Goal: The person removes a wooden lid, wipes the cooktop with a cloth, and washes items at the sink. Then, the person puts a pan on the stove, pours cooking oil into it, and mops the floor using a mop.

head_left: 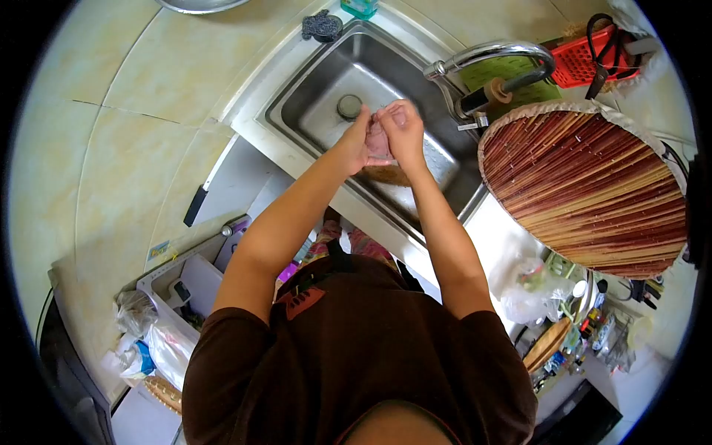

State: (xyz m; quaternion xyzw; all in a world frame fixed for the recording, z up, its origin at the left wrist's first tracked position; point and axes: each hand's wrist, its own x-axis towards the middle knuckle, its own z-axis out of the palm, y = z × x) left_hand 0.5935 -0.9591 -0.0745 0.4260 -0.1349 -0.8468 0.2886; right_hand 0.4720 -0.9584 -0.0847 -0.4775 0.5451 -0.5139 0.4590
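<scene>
Over the steel sink [311, 89], my left hand [354, 146] and my right hand [406, 137] are close together. Between them is a limp, pinkish, wet-looking piece [378, 141], partly covered by the fingers; its kind is unclear, perhaps thin cloth or film. The left hand holds it from the left side, while the right hand's fingers are curled at its upper right part. Below the hands, a brownish patch [387, 175] shows at the near side of the basin. The round drain [349, 107] lies just beyond the left hand.
A curved chrome faucet [497, 50] stands right of the basin. Beside it leans a large round woven tray [586, 189]. A dark scrubber [322, 27] and a green bottle [360, 7] sit on the far rim. A red basket [593, 59] stands at the upper right.
</scene>
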